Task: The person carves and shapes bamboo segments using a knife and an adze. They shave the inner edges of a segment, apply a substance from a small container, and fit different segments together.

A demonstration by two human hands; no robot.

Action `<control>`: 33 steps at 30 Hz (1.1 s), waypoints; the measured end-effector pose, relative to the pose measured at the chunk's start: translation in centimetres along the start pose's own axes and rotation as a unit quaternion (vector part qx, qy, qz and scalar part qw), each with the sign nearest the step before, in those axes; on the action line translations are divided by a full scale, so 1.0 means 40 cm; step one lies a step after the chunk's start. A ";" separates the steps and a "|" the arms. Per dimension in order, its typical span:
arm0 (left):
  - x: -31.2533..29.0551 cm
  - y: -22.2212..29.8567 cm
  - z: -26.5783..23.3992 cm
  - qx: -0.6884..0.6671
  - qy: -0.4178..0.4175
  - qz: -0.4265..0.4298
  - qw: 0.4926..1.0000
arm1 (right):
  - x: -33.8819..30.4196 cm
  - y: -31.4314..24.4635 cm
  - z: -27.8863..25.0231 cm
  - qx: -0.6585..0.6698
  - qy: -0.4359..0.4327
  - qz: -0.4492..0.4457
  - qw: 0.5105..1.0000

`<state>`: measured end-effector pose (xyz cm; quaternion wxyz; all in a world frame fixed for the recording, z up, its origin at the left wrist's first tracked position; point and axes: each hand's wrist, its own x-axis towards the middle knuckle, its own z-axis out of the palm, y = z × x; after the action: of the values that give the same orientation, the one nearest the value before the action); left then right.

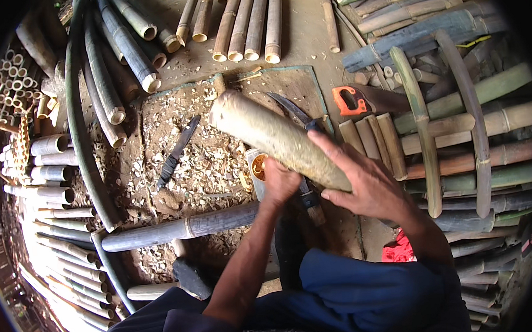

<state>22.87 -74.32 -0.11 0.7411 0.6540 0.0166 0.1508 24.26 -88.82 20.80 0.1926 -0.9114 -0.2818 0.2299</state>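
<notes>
Head view, as I stand over the work:

1. Bamboo section, pale, one (276, 138): raised at centre of frame, long axis slanting from upper left down to lower right, in front of the sitter.
2. Right hand, one (367, 181): nearer the lower right end; spread wide, forefinger along the upper edge, thumb at the lower, the end between them.
3. Left hand, one (280, 182): touching the lower edge about midway; curled narrow, fingers partly hidden, so I cannot tell how firmly it grips. The upper left end stands free of both hands.
4. Knives, two plain to see: a dark-handled knife (178, 152) on the chips, left of centre; a curved blade (291, 108) behind the section, upper centre.
5. Saw, one, orange-handled (350, 100): right of centre.
6. Short sticks, four, side by side (371, 138): just below the saw.
7. Curved lengths, two (419, 132), laid crosswise over the stacked bamboo (509, 151) at right; that stack defies counting.
8. Tan poles, at least six (251, 27): top centre, cut ends facing the sitter.
9. Dark pole, one (160, 232): across the lower left.
10. Red cloth, one (398, 249): lower right.
11. Wood chips (205, 160), uncountable: strewn mid-frame.
</notes>
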 end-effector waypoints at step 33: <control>-0.081 -0.150 -0.180 0.048 0.059 -0.072 0.995 | 0.016 -0.081 -0.040 0.017 0.015 -0.034 0.999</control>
<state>19.39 -68.77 -7.55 0.7153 0.6762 0.1143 0.1343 24.20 -86.31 23.47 0.2200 -0.9012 -0.3055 0.2147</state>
